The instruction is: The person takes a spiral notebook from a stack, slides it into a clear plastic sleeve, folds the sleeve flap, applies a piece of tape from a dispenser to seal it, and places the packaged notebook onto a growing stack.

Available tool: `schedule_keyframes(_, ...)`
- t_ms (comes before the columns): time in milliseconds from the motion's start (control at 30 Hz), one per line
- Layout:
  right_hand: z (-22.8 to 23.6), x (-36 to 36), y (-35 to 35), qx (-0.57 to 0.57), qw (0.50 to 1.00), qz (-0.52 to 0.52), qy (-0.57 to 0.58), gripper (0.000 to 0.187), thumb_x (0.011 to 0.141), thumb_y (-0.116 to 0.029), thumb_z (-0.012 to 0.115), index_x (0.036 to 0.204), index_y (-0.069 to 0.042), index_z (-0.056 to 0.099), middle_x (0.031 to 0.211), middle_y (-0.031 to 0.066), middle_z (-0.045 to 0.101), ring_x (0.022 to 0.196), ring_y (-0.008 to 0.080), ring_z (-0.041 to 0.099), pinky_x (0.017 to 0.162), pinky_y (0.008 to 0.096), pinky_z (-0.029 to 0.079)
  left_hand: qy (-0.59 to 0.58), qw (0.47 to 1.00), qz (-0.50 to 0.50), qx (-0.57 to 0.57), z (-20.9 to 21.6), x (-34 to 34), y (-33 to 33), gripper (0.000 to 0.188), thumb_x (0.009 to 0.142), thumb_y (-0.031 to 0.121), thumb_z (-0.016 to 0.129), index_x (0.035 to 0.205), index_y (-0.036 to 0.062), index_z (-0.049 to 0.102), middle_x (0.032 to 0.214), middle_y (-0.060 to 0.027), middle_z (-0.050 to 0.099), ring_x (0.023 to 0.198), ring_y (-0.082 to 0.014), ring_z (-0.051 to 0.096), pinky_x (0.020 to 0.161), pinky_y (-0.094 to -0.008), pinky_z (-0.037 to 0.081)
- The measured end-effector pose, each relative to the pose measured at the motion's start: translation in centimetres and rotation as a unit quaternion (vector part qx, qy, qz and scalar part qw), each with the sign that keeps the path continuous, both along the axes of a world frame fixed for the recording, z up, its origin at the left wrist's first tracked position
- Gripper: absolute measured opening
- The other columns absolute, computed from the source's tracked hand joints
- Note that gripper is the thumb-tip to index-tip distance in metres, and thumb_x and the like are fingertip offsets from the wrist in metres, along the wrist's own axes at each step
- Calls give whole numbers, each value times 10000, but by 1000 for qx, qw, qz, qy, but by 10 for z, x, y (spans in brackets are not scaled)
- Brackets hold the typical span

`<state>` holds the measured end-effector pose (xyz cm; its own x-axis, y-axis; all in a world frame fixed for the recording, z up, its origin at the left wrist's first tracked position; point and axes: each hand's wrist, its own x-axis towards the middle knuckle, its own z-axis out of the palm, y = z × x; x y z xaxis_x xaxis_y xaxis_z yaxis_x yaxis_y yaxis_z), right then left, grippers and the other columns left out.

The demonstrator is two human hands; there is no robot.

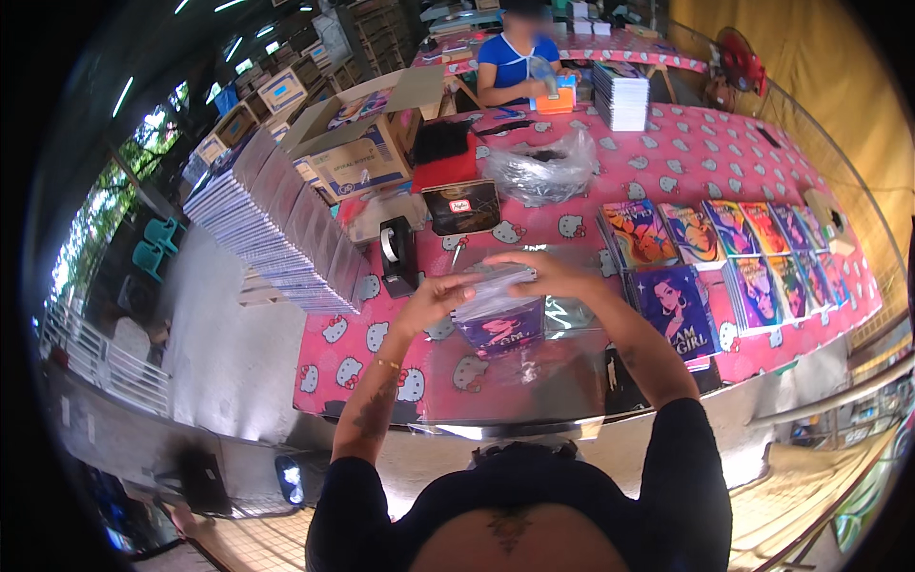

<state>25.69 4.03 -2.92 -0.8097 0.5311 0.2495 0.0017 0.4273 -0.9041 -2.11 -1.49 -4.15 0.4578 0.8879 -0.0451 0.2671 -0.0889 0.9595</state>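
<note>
Near the middle of the table's front, a bundle of notebooks [502, 334] with a purple cover stands in clear plastic wrap. My left hand [444, 299] grips its upper left side, fingers bent over the plastic. From the right, my right hand [539, 274] closes on the top of the wrap, its fingers reaching across the far edge. Clear plastic sheet [515, 386] lies flat on the table under and before the bundle. A black tape dispenser [396, 259] stands just beyond my left hand.
Left stands a tall pile of wrapped notebooks [276, 229]; behind it, an opened cardboard box [357, 157]. A black tin-like box [461, 208] and clear plastic bag [545, 173] lie farther back. Colourful notebooks [762, 286] stand in rows at right. Across the table sits a co-worker [515, 62].
</note>
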Motion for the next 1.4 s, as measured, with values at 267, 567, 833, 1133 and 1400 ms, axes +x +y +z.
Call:
schedule_keyframes(267, -13, 13, -40, 324, 931, -123, -113, 451, 770, -233, 782, 1192, -118, 673, 1241, 80, 624, 1221, 275, 552, 1048, 395, 422, 281, 824, 24, 491, 5, 21, -48, 537, 795, 192, 798, 1284, 53, 625, 1238, -151, 621, 1096, -303, 611, 914, -388, 514)
schedule_keyframes(567, 16, 18, -14, 30, 989, -126, 74, 624, 870, -328, 734, 1411, -122, 501, 1407, 91, 511, 1306, 240, 482, 1076, 367, 379, -144, 951, 204, 182, 36, 15, -33, 408, 859, 122, 707, 1239, -1, 627, 1143, -69, 645, 980, -152, 599, 857, -276, 486)
schedule_keyframes(833, -19, 9, 13, -164, 983, -77, -18, 942, 858, -487, 732, 1547, -64, 249, 1496, 220, 409, 1385, 281, 415, 1090, 412, 373, 71, 997, 27, -10, 26, 18, 10, 386, 896, 211, 715, 1219, 7, 666, 1157, -54, 616, 1054, -161, 589, 939, -273, 447)
schedule_keyframes(1133, -5, 2, 5, 4, 999, -23, -47, 624, 903, -329, 710, 1437, -99, 483, 1347, 131, 592, 1242, 244, 559, 1044, 367, 428, 15, 999, -48, 4, 16, -2, 4, 983, 753, 359, 837, 1529, 74, 305, 1525, -141, 367, 1409, -281, 350, 1111, -425, 355)
schedule_keyframes(1400, -8, 13, -42, 360, 923, -127, -55, 442, 796, -283, 765, 1172, -71, 675, 1212, 118, 642, 1166, 288, 583, 1013, 396, 456, 288, 859, 6, 423, 19, 24, -54, 706, 775, 263, 807, 1381, 49, 514, 1292, -170, 585, 1136, -356, 577, 990, -438, 463)
